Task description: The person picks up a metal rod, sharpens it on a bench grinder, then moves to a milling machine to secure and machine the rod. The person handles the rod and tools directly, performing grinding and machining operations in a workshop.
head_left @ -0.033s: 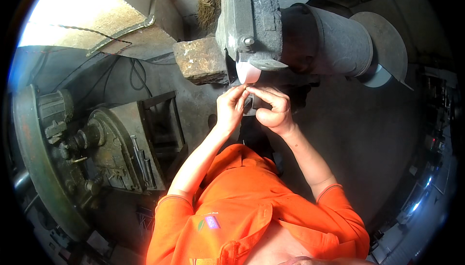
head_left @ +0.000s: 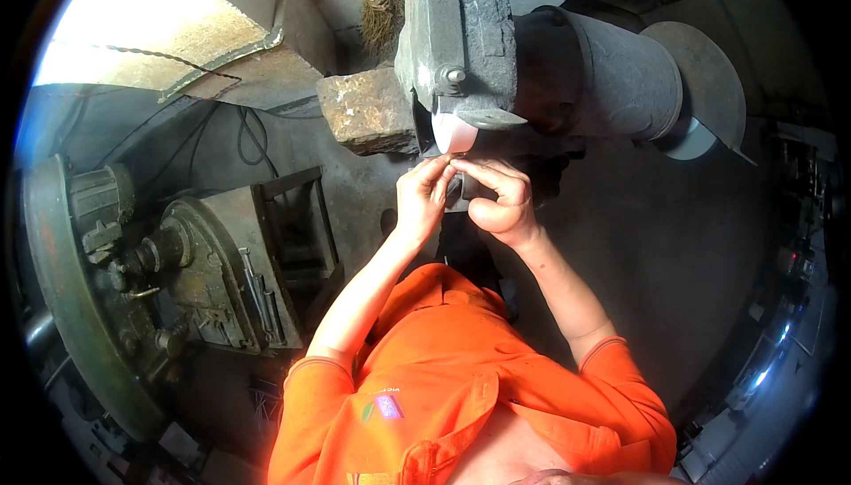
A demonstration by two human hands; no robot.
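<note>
Sleeves of your orange shirt (head_left: 461, 405) fill the bottom of the head view, and both bare forearms run up from them to meet at the centre. Your left hand (head_left: 424, 194) is raised with its fingertips drawn together, pinching the left end of a small dark piece (head_left: 464, 185); your right hand (head_left: 498, 201) curls round the same piece from the other side, thumb under, fingers bent over the top and closed on it. The piece sits between the two hands, just beneath the pale grinding wheel (head_left: 454, 133); whether it touches the wheel cannot be told. Step in hand, as a judgement: you are presenting the piece to the wheel's lower face, both hands steadying it. The next move calls for light, even pressure, with the fingertips kept below the wheel's rim, since they lie very near it. Just above, the wheel sits under a heavy grey guard (head_left: 456, 33) bolted to a dark cylindrical motor housing (head_left: 612, 68). A rusty block (head_left: 368, 113) rests just left of the wheel. Farther left stands an old green machine (head_left: 115, 263) with a large flywheel, and bright daylight enters at the upper left.
</note>
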